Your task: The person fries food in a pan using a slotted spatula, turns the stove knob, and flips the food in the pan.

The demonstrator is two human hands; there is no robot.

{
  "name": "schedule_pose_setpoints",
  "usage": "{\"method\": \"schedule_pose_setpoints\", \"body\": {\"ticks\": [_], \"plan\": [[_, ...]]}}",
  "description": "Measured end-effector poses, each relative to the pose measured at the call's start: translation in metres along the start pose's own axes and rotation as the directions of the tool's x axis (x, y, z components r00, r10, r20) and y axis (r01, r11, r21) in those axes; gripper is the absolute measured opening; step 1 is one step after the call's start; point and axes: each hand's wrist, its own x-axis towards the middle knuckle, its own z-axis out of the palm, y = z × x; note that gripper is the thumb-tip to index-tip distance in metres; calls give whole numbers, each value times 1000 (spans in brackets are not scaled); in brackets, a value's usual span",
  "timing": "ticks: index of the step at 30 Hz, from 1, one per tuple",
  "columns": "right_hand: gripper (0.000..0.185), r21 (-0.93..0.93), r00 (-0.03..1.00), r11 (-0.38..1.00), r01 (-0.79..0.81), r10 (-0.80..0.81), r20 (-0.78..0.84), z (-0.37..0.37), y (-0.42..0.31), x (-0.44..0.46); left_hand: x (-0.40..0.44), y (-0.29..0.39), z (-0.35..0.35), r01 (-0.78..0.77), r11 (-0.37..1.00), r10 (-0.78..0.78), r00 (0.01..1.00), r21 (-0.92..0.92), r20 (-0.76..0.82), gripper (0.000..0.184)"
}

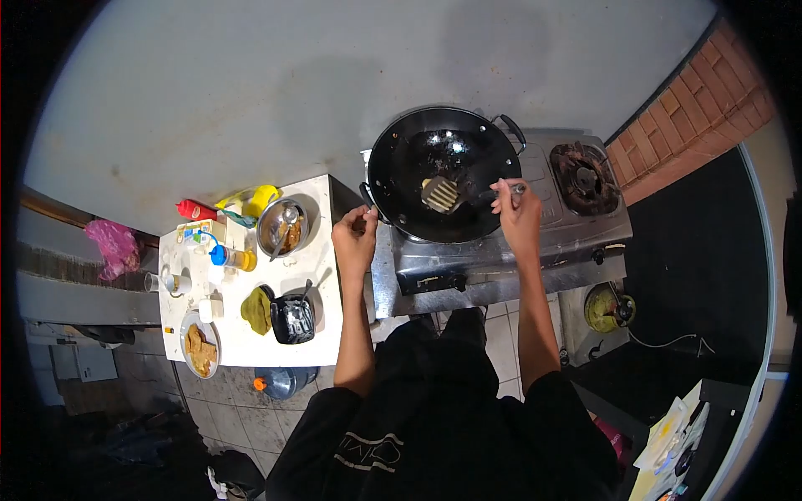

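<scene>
A large black wok [409, 213] sits on the left side of the gas stove, with dark bits and a shiny film inside. My right hand [518, 219] is closed around the handle of a slotted spatula [440, 194], whose head rests low in the wok. Something pale yellowish shows at the spatula's edge; I cannot make out what it is. My left hand [354, 237] is at the wok's left rim, thumb and fingers pinched at the lower end of its side handle [365, 193]. The wok's other handle [513, 128] stands free at the upper right.
On the white table [322, 242] left stand a steel bowl [294, 209] with a spoon, a black square bowl [294, 320], a plate [200, 361] of food, a blue-capped bottle [234, 257] and a red bottle [195, 210]. The right burner [587, 179] is uncovered; brick edging borders it.
</scene>
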Motion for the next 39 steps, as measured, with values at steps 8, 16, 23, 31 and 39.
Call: {"method": "schedule_pose_setpoints", "body": {"ticks": [8, 16, 23, 31, 39], "plan": [[26, 58, 999, 998, -6, 8, -42, 4, 3, 2, 0, -2, 1, -62, 998, 63, 998, 31, -21, 26], [26, 46, 1000, 999, -12, 13, -23, 5, 1, 5, -1, 0, 0, -52, 997, 53, 998, 51, -20, 27], [26, 52, 998, 999, -4, 8, -62, 4, 3, 1, -3, -1, 0, -21, 1000, 21, 999, 21, -25, 27], [24, 86, 1000, 996, -3, 4, -14, -1, 4, 10, -4, 5, 0, 67, 996, -63, 996, 59, -62, 28], [19, 109, 998, 994, 16, -23, 62, -9, 6, 16, -10, 24, -1, 109, 985, -100, 992, 134, -76, 34]]}}
